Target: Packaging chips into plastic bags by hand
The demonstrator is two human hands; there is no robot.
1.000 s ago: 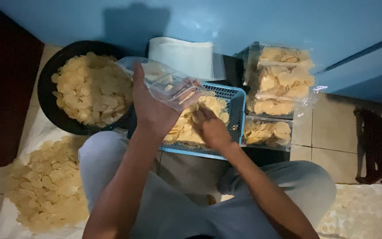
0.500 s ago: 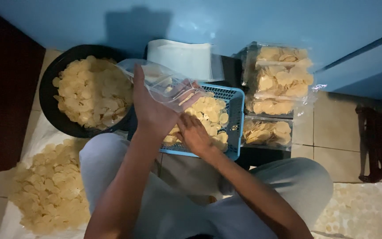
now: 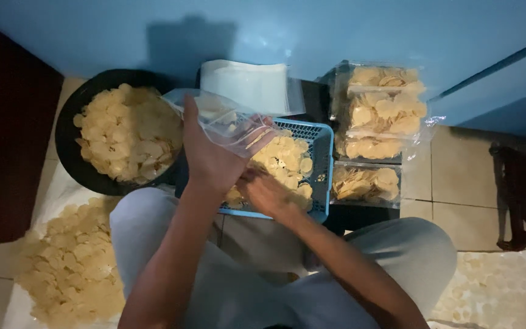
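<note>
While a clear, floppy plastic bag (image 3: 229,125) is held up at the middle of the frame by the left hand (image 3: 211,155), the right hand (image 3: 266,194) is curled down among thin yellow round chips (image 3: 284,158) in a blue plastic basket (image 3: 322,152). A black round bowl (image 3: 71,155) of chips is seen at upper left, filled bags (image 3: 378,113) at upper right.

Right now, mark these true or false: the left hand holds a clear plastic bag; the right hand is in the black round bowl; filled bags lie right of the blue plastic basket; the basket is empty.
1. The left hand holds a clear plastic bag. True.
2. The right hand is in the black round bowl. False: it is in the blue plastic basket.
3. Filled bags of chips lie right of the basket. True.
4. The basket is empty. False: it holds pale round chips.
</note>
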